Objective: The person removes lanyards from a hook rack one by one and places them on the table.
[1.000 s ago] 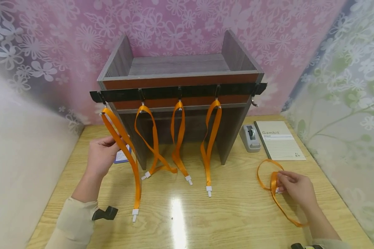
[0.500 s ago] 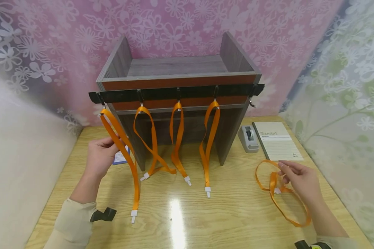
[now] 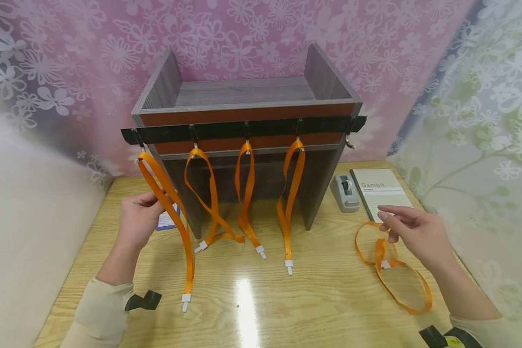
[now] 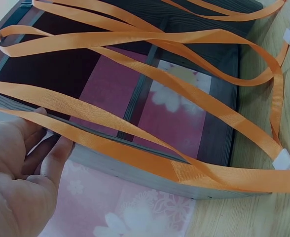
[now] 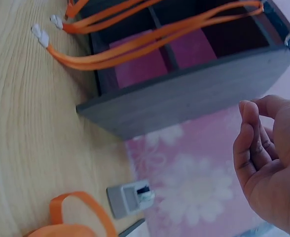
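An orange lanyard (image 3: 189, 263) with a white clip (image 3: 186, 299) hangs from the leftmost hook. My left hand (image 3: 140, 217) pinches one of its straps; in the left wrist view the strap (image 4: 130, 153) runs past the fingertips. On the table at the right lies a loose orange lanyard (image 3: 379, 251), its band looped. My right hand (image 3: 417, 234) hovers over that lanyard and overlaps the notebook (image 3: 380, 186). Its fingers are loosely bent, with nothing between them in the right wrist view. Three more orange lanyards (image 3: 293, 193) hang from the middle hooks.
A grey wooden shelf (image 3: 243, 92) carries the black hook rail (image 3: 222, 129) across its front. The rightmost hook (image 3: 349, 142) is bare. Beside the shelf stands a grey tape dispenser (image 3: 346, 195). A blue-edged card (image 3: 167, 220) shows behind the left lanyard.
My right hand has let go of the loose lanyard and risen up and away from it toward the notebook. The left hand stays at the hanging lanyard.
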{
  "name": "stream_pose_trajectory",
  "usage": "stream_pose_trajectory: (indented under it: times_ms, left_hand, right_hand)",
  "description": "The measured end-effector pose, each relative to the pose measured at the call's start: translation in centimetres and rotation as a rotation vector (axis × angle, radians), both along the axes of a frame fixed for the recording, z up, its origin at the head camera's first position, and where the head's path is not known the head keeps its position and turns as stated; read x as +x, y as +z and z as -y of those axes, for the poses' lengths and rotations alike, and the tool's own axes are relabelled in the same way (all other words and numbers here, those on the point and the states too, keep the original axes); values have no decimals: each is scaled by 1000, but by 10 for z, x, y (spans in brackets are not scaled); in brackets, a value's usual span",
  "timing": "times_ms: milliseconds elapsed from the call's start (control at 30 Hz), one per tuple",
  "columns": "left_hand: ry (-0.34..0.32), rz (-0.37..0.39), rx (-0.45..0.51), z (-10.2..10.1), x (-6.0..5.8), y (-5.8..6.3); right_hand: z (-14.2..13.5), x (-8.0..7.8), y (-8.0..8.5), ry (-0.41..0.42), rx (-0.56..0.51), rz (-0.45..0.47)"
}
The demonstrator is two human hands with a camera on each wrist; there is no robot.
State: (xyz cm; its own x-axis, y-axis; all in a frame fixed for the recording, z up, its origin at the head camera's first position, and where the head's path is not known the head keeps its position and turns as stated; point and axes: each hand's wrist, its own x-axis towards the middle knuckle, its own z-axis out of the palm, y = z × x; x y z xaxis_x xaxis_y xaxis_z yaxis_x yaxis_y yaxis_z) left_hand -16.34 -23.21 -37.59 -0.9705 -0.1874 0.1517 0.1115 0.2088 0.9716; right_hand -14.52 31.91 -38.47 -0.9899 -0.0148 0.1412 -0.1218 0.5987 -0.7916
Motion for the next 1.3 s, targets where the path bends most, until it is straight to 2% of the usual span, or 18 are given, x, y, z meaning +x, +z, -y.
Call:
stream_pose_trajectory:
  times_ms: [267, 400, 600, 767, 1033, 1300]
  left_hand:
    - [-9, -12, 28, 3, 1, -2]
    - [16, -15, 26, 7, 4, -2]
    - [38, 13, -31, 5, 4, -2]
    - [19, 20, -18, 2, 3, -3]
    - [-13, -17, 45, 1, 0, -5]
    - [-6, -15, 5, 1, -1, -2]
  right_hand:
    - [20, -3, 20, 69, 25, -22]
    - [31, -12, 23, 137, -38, -27]
    - [49, -22, 27, 234, -92, -60]
    - [59, -26, 31, 238, -85, -52]
    - [77, -38, 35, 251, -108, -17]
    - [98, -51, 30, 280, -127, 18]
